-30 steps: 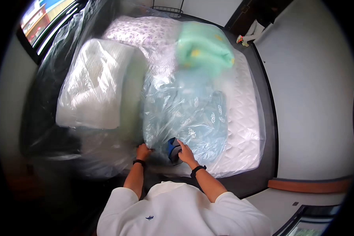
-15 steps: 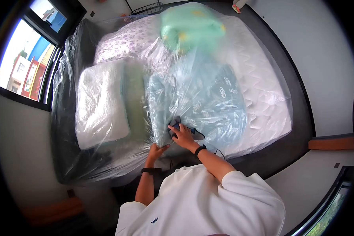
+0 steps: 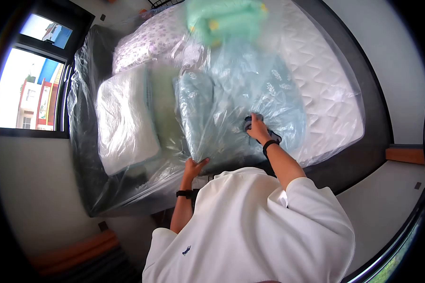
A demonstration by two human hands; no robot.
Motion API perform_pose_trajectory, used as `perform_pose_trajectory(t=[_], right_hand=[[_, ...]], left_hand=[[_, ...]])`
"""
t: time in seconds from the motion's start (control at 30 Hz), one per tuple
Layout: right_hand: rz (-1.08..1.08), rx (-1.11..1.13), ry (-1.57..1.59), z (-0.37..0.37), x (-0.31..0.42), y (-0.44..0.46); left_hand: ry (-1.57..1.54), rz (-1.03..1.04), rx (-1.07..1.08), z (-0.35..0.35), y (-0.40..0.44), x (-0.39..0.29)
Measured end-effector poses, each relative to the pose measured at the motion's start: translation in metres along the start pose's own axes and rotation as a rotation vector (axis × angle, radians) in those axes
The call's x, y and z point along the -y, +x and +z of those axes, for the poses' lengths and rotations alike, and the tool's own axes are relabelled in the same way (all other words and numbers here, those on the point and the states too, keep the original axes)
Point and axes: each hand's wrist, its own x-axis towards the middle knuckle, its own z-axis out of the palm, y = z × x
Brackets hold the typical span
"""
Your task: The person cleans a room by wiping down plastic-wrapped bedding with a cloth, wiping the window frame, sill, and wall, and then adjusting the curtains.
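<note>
My right hand (image 3: 259, 131) clamps a tool (image 3: 248, 123), partly hidden; my left hand (image 3: 192, 168) touches film (image 3: 197, 120); whether closed, I cannot tell.

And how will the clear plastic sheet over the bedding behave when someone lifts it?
The clear plastic sheet is probably floppy, since it drapes and creases. It looks thin, so likely light for its size. Its glossy shine suggests slipperiness.

The right hand (image 3: 258, 130) hides much of the dark object (image 3: 248, 123) it grips. Plastic sheet (image 3: 141, 193) blurs the olive cloth (image 3: 167, 106); the green blanket (image 3: 229, 21) is cropped at the far edge.
</note>
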Motion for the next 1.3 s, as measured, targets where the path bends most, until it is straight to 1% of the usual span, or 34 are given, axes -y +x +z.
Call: perform_pose_trajectory(t=[0.03,0.07,0.1,0.17,0.2,0.27,0.3,0.33,0.37,0.4,0.43,0.5,0.53,0.6,0.63,0.7,0.73,0.77,0.8,0.83,0.87,0.9,0.93,1.0,1.03,1.07,1.1,1.13,1.17,1.2,1.23,1.3], right_hand=[[-0.086,0.02,0.094,0.004,0.035,-0.013],[-0.23,0.02,0.164,0.022,0.058,-0.021],[-0.372,0.019,0.236,0.038,0.077,-0.03],[-0.461,0.08,0.229,0.056,0.107,-0.044],[-0.446,0.079,0.237,0.063,0.109,-0.053],[-0.454,-0.059,0.087,0.077,0.109,-0.069],[-0.439,-0.059,0.094,0.08,0.105,-0.069],[-0.43,-0.04,-0.027,0.08,0.098,-0.065],[-0.396,-0.007,-0.145,0.082,0.087,-0.075],[-0.328,0.034,-0.176,0.077,0.071,-0.07],[-0.305,0.039,-0.175,0.075,0.055,-0.075],[-0.284,0.045,-0.315,0.07,0.026,-0.077],[-0.284,0.0,-0.345,0.06,0.009,-0.076],[-0.264,-0.102,-0.428,0.028,-0.024,-0.074],[-0.243,-0.159,-0.481,0.011,-0.041,-0.072],[-0.136,-0.326,-0.461,-0.014,-0.074,-0.063],[0.024,-0.338,-0.428,-0.029,-0.082,-0.064],[0.185,-0.349,-0.395,-0.049,-0.086,-0.066],[0.36,-0.28,-0.284,-0.066,-0.085,-0.071],[0.532,-0.21,-0.171,-0.077,-0.09,-0.074],[0.504,-0.267,-0.154,-0.065,-0.119,-0.07],[0.481,-0.261,-0.093,-0.058,-0.14,-0.066],[0.538,-0.247,-0.046,-0.063,-0.131,-0.073],[0.601,-0.24,0.019,-0.057,-0.106,-0.076],[0.534,-0.27,0.006,-0.042,-0.093,-0.075],[0.503,-0.223,-0.011,-0.035,-0.063,-0.076],[0.383,-0.228,-0.051,-0.019,-0.042,-0.074],[0.262,-0.231,-0.089,-0.005,-0.024,-0.073],[0.095,-0.167,-0.068,0.003,-0.002,-0.078],[-0.036,-0.062,-0.087,0.014,0.016,-0.076],[-0.165,0.062,-0.105,0.017,0.03,-0.082],[-0.157,0.205,-0.541,0.027,0.047,-0.084]], left_hand=[[0.015,0.033,-0.031,-0.002,-0.01,-0.004],[0.031,0.066,-0.061,-0.003,-0.019,-0.009],[0.029,0.055,-0.059,-0.006,-0.024,-0.014],[0.082,-0.02,0.026,-0.01,-0.028,-0.023],[0.089,-0.023,0.04,-0.009,-0.03,-0.015],[0.1,0.182,-0.084,-0.005,-0.034,0.009],[0.106,0.179,-0.069,-0.006,-0.035,0.009],[0.163,0.114,-0.099,-0.006,-0.037,0.009],[0.222,0.039,-0.103,-0.005,-0.048,0.009],[0.221,0.037,-0.08,-0.003,-0.051,0.01],[0.272,-0.023,-0.045,-0.004,-0.054,0.012],[0.368,-0.153,-0.019,-0.003,-0.063,0.016],[0.364,-0.159,-0.018,0.0,-0.07,0.019],[0.261,-0.082,-0.114,0.007,-0.083,0.026],[0.258,-0.089,-0.114,0.008,-0.082,0.031],[0.182,-0.263,-0.012,0.006,-0.077,0.045],[0.178,-0.269,-0.011,0.009,-0.077,0.051],[0.297,-0.229,-0.091,0.013,-0.078,0.057],[0.421,-0.181,-0.161,0.014,-0.077,0.06],[0.423,-0.179,-0.149,0.012,-0.08,0.04],[0.567,-0.154,-0.295,0.009,-0.087,0.02],[0.71,-0.125,-0.442,0.003,-0.092,-0.004],[0.711,-0.122,-0.43,-0.006,-0.086,-0.014],[0.662,0.014,-0.374,-0.021,-0.07,-0.033],[0.658,0.004,-0.373,-0.026,-0.066,-0.054],[0.702,-0.138,-0.21,-0.034,-0.061,-0.08],[0.739,-0.277,-0.044,-0.041,-0.055,-0.105],[0.732,-0.286,-0.042,-0.048,-0.047,-0.132],[0.663,-0.285,-0.009,-0.056,-0.043,-0.156],[0.597,-0.279,0.019,-0.06,-0.037,-0.168],[0.599,-0.299,0.011,-0.059,-0.033,-0.17],[0.548,-0.171,-0.138,-0.055,-0.011,-0.178]])
